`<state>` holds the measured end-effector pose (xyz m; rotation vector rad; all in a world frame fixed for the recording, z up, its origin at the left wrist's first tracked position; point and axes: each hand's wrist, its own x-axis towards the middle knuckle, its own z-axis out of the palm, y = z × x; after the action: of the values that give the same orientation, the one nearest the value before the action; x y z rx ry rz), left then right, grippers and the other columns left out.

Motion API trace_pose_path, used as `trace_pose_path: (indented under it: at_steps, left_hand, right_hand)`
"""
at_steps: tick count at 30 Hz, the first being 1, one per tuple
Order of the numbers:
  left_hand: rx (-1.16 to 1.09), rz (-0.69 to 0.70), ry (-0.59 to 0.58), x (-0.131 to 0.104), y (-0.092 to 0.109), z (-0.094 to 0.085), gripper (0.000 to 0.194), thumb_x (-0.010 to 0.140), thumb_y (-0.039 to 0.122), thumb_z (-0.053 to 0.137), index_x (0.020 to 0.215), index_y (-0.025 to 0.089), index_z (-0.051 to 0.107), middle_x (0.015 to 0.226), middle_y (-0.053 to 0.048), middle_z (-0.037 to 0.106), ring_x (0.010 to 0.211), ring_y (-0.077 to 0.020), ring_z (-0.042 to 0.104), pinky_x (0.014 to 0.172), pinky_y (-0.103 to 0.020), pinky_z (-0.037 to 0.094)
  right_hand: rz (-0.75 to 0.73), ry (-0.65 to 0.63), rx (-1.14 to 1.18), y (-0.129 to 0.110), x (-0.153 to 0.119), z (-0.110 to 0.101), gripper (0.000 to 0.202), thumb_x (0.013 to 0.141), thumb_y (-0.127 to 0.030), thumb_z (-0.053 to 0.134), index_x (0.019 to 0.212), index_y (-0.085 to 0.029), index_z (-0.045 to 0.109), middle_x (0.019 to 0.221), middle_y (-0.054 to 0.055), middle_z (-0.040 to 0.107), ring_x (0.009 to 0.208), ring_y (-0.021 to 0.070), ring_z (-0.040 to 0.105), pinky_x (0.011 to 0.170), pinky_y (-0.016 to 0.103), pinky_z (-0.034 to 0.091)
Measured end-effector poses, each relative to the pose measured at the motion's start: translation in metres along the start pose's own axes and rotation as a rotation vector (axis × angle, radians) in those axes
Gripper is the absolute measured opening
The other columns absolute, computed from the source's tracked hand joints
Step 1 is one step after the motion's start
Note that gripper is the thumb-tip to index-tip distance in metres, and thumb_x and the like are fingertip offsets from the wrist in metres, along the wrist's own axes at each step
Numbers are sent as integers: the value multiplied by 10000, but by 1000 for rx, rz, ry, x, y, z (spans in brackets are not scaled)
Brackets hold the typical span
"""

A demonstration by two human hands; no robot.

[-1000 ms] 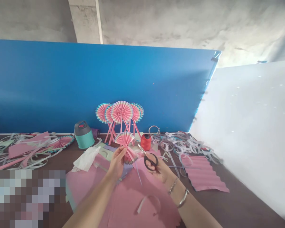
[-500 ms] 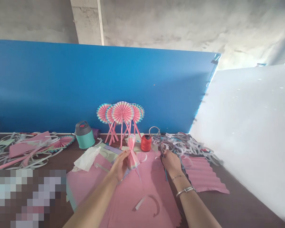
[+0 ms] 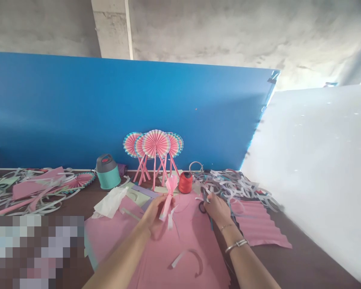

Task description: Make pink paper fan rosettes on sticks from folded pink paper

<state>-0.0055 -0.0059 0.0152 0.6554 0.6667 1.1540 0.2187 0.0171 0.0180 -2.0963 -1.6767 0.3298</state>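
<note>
Blue board behind a cluttered worktop. Teal jug, dark lid on, contents not visible; red spool right of centre. Paper fan is up over the pink sheets, pink, pleated, bunched narrow, waisted near the middle, pale lower ends. My left fingers are closed on it. Right fingers curled at the scissors; can't tell if they grip.
</note>
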Motion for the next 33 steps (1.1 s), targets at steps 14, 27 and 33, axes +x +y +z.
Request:
trace_pose_path:
  at_steps: [14, 27, 33]
  left_hand:
    - [210, 3, -204, -7, -12, 13, 135, 707, 279, 640, 662, 153, 648, 647, -53, 646, 631, -152, 565, 618, -244, 405]
    - [345, -58, -115, -6, -13, 10, 187, 710, 286, 466, 676, 146, 586, 605, -20, 555, 590, -138, 492, 574, -239, 372]
    - [369, -65, -157, -7, -8, 14, 171, 691, 277, 445, 661, 156, 563, 555, -7, 531, 560, -125, 477, 564, -227, 350]
  right_hand:
    - [-186, -585, 1434, -56, -45, 13, 194, 711, -315, 664, 627, -159, 586, 546, -46, 460, 499, 74, 389, 490, 224, 257]
    - [-262, -527, 1427, -60, -51, 15, 213, 700, -349, 685, 602, -166, 638, 524, -21, 551, 465, 92, 436, 506, 259, 278]
    - [-313, -432, 1375, -60, -51, 20, 262, 696, -387, 670, 555, -171, 627, 512, -8, 548, 482, 105, 413, 516, 272, 294]
